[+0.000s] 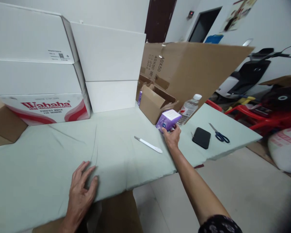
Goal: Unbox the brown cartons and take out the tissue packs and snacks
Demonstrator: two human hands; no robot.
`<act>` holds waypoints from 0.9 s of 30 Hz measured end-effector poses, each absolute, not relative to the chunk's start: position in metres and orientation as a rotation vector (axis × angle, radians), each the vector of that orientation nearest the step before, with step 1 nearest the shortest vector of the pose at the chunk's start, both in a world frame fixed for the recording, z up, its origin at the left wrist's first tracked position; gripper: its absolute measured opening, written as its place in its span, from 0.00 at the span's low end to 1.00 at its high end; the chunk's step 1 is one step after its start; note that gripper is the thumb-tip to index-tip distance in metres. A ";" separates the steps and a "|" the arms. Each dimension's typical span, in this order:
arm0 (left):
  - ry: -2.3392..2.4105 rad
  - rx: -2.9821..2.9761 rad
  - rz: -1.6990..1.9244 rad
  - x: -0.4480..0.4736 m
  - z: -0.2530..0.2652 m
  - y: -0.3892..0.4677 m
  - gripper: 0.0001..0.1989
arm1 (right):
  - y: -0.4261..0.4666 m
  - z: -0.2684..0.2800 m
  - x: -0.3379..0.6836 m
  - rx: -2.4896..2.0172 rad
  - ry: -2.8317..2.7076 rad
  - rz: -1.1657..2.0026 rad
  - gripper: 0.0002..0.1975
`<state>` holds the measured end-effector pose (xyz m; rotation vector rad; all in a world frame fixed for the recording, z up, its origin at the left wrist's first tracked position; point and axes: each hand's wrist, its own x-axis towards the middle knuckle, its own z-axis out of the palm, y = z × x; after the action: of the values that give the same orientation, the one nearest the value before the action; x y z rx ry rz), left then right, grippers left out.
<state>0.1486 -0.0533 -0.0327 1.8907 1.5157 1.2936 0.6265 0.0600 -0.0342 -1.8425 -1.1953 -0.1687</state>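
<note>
My right hand (172, 135) reaches out over the table and is closed on a purple plastic-wrapped pack (166, 121) with a white top. The pack stands against the near corner of an open brown cardboard box (150, 105). Just behind it is a clear plastic water bottle (189, 108) with a white cap. My left hand (82, 189) rests near the table's front edge, fingers spread and holding nothing. Between the two hands lies a slim white-handled knife (149, 144), its blade pointing back left.
Stacked white cartons (38, 77) and more white boxes (109, 68) line the back of the cloth-covered table (116, 129). A brown box (5, 123) sits far left. A tall cardboard panel (194, 64) rises behind the bottle. Rightward lie a black flat object (201, 138) and scissors (220, 136).
</note>
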 end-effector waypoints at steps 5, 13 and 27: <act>1.505 1.869 1.315 0.151 -0.037 -0.054 0.14 | 0.059 -0.024 0.619 -1.893 -0.963 -0.041 0.37; 1.515 1.889 1.329 0.152 -0.039 -0.052 0.13 | 0.068 -0.014 0.616 -1.883 -1.198 0.176 0.42; 1.646 1.995 1.397 0.122 -0.004 -0.025 0.14 | 0.064 -0.019 0.622 -1.895 -1.657 0.236 0.29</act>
<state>0.1217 -0.0247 -0.0044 1.9948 1.6455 1.3966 0.6216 0.0639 -0.0185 -1.8946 -1.6574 0.2358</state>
